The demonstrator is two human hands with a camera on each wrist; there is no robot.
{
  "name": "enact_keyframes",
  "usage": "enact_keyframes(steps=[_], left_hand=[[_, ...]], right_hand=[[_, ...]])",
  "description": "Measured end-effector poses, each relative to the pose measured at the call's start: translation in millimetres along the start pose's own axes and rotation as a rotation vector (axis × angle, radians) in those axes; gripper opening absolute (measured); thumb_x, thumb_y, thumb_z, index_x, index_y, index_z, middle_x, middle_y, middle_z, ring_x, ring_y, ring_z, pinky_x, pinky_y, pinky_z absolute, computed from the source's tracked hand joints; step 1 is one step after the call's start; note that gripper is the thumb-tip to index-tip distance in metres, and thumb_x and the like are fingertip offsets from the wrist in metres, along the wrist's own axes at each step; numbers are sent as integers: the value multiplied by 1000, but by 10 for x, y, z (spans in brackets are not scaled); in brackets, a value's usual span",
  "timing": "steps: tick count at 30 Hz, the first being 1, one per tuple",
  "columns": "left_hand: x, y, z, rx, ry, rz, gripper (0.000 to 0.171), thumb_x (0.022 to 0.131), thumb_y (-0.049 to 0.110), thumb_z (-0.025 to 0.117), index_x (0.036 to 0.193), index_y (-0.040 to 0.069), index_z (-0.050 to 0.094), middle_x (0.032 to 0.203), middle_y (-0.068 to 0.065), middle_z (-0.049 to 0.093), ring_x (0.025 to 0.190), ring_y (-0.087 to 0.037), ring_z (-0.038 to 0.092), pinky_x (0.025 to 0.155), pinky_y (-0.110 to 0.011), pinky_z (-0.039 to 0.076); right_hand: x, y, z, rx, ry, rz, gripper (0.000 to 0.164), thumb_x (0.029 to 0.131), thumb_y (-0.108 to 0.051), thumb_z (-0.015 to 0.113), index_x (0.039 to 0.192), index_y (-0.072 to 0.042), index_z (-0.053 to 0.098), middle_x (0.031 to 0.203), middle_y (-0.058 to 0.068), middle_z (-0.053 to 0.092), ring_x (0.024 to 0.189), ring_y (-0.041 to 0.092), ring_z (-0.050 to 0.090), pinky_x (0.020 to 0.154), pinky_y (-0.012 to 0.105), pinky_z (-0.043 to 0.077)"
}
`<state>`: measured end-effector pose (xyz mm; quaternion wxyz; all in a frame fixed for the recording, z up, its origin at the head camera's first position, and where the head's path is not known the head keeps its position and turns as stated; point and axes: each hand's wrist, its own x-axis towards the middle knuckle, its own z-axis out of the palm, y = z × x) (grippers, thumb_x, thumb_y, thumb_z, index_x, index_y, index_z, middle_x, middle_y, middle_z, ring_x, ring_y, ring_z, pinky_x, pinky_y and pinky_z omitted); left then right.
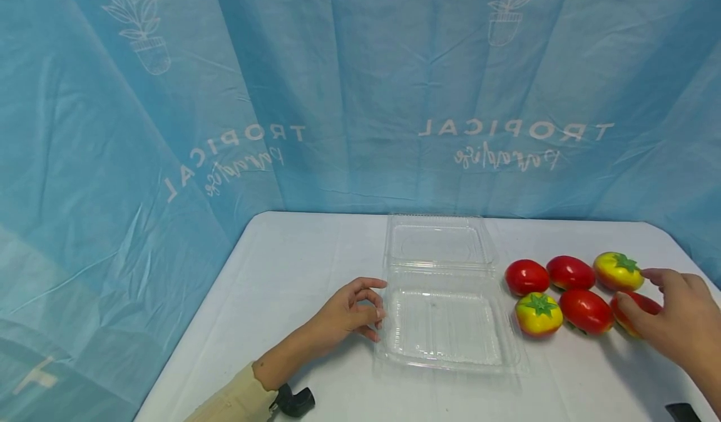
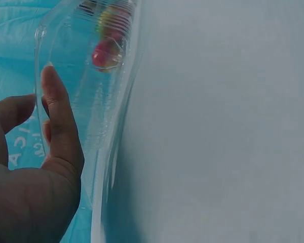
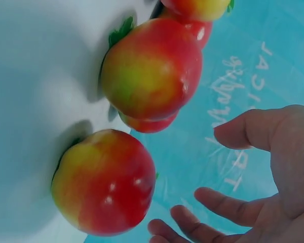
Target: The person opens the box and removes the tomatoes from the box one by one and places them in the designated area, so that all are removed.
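Note:
A clear plastic clamshell container (image 1: 445,359) lies on the white table, its lid (image 1: 436,234) folded back. At its left edge is my left hand (image 1: 355,309), thumb and curled fingers around the rim (image 2: 39,76). To the right sit several glossy tomatoes, apparently artificial: mostly red ones (image 1: 586,311), and two with yellow skin and green leaves uppermost (image 1: 537,317), (image 1: 614,268). My right hand (image 1: 684,309) reaches over the rightmost red tomato (image 1: 644,306), thumb and fingers spread. In the right wrist view a gap separates the fingers from the nearest tomato (image 3: 104,182).
Blue cloth (image 1: 360,96) with white printing hangs behind and left of the white table (image 1: 315,253). A black wrist-worn piece (image 1: 295,402) sits by the left sleeve (image 1: 236,400). Another black piece (image 1: 681,411) shows at the lower right.

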<state>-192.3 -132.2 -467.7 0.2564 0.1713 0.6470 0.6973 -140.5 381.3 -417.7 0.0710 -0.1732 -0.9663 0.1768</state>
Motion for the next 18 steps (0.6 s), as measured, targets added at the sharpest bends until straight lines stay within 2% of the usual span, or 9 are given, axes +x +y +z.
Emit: enact_keyframes(steps=[6, 10, 13, 18], left_hand=[[-18, 79, -26, 103, 41, -25, 58, 104, 17, 68, 154, 2, 42, 116, -14, 58, 91, -27, 68, 78, -44, 67], [-29, 140, -84, 228, 85, -21, 58, 105, 26, 70, 152, 3, 45, 120, -17, 58, 92, -31, 71, 80, -44, 66], [-30, 179, -156, 370, 136, 14, 57, 105, 29, 70, 151, 5, 48, 120, -14, 59, 96, -31, 72, 80, -41, 66], [-39, 275, -273, 647, 291, 90, 52, 104, 35, 71, 148, 14, 54, 117, -2, 63, 106, -19, 67, 88, -36, 60]], right_hand=[[-20, -70, 21, 22, 52, -76, 83, 82, -13, 85, 142, 18, 37, 139, 47, 27, 119, 63, 34, 76, 75, 53], [-30, -136, 52, 38, 92, -120, 82, 82, -10, 86, 142, 19, 38, 139, 46, 30, 121, 63, 34, 79, 77, 51], [-28, -182, 73, 47, 107, -142, 81, 83, -10, 85, 143, 19, 39, 139, 45, 32, 122, 62, 34, 81, 78, 51], [-18, -242, 112, 55, 123, -205, 83, 84, -15, 87, 146, 15, 41, 141, 44, 33, 126, 62, 34, 81, 80, 51]])
